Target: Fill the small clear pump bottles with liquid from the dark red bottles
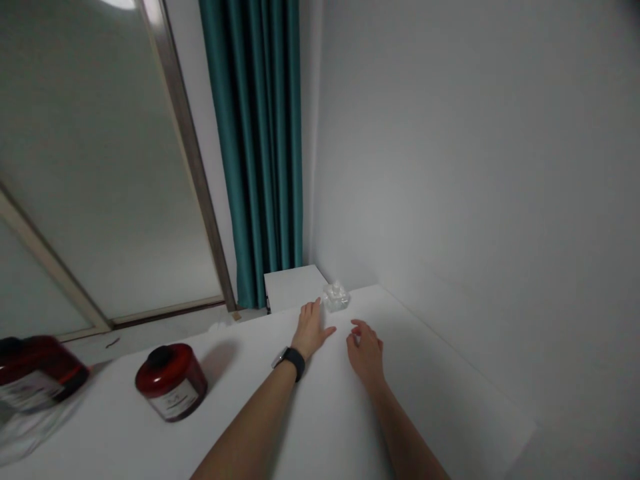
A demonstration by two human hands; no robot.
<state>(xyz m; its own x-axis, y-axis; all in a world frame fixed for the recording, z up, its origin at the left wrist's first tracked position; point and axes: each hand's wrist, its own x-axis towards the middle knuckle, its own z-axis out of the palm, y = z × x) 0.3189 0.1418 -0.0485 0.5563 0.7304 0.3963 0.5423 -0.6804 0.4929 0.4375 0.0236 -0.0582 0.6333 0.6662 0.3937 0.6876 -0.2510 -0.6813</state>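
Observation:
A small crumpled piece of clear plastic (336, 297) lies near the far edge of the white table (320, 427). My left hand (310, 330), with a dark-banded watch (293, 361) at its wrist, reaches to the left side of the plastic. Its fingers are stretched out and the thumb stands apart; whether the fingertips touch the plastic I cannot tell. My right hand (367, 350) is over the table, nearer to me and right of the plastic. Its fingers are loosely curled and apart, with nothing seen in them.
On the left stands a dark red container with a black cap and white label (173, 383). Another red container (37, 373) is farther left, beside clear plastic wrap (35, 437). Beyond the table are a white cabinet (293, 285), a teal curtain (263, 147) and a wall (450, 167).

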